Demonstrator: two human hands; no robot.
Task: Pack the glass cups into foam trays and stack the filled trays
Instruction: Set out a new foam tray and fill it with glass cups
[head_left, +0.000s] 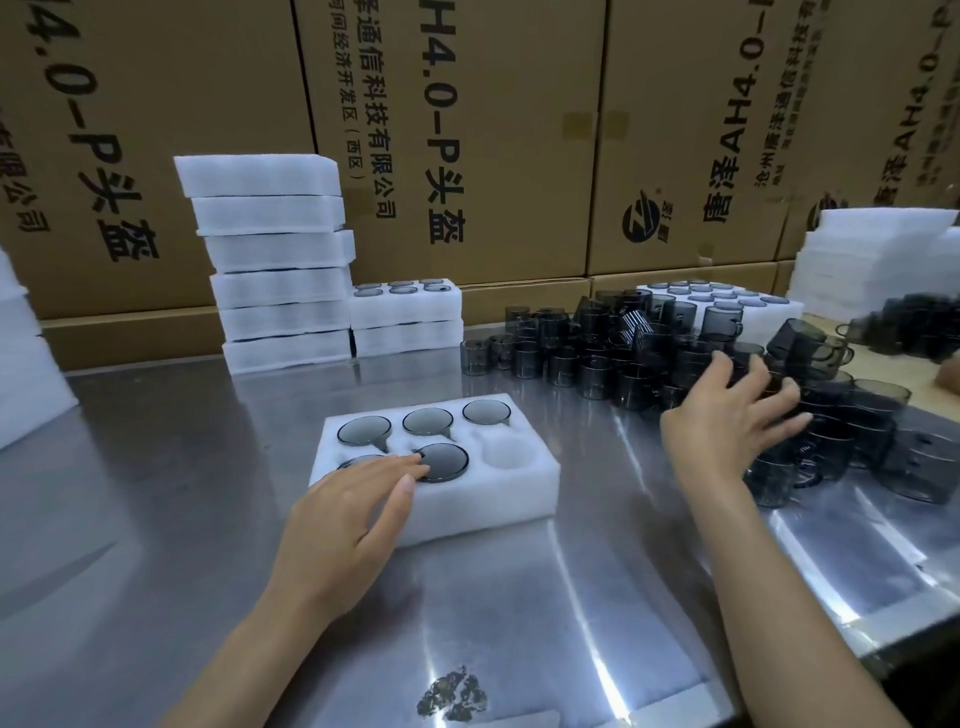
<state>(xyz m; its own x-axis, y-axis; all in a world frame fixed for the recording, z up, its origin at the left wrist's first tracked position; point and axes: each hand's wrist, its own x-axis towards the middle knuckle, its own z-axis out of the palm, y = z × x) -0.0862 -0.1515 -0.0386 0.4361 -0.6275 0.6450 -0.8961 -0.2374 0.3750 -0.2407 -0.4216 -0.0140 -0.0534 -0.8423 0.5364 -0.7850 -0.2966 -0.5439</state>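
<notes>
Nearest the camera, a dark scuffed patch (453, 696) marks the steel worktop (208, 519); beyond it the two bare forearms lead to the hands. Left hand (345, 512) lies flat, fingers loosely together, on the near-left corner of the foam tray (524, 491), steadying it and covering much of the near-left cup; it grips nothing. Right hand (727, 415) is spread wide, fingers fanned over the pile of smoky glass cups (649, 358) to the right, reaching in but not yet closed on any one cup; motion blur hides the fingertips. Tray holds five cups: three in the far row, two in the near row. One pocket, the empty pocket (506, 452) at near right, is unfilled. Judgement: the step in hand is fetching the sixth cup. To do it well, one cup should be lifted clear of its neighbours, avoiding glass-on-glass knocks, then seated with its handle lined up to the pocket's notch while the left hand keeps the tray from sliding. Further out, a tall stack of trays (275, 260) and a short filled stack (408, 317) stand against the cardboard cartons (519, 130).
</notes>
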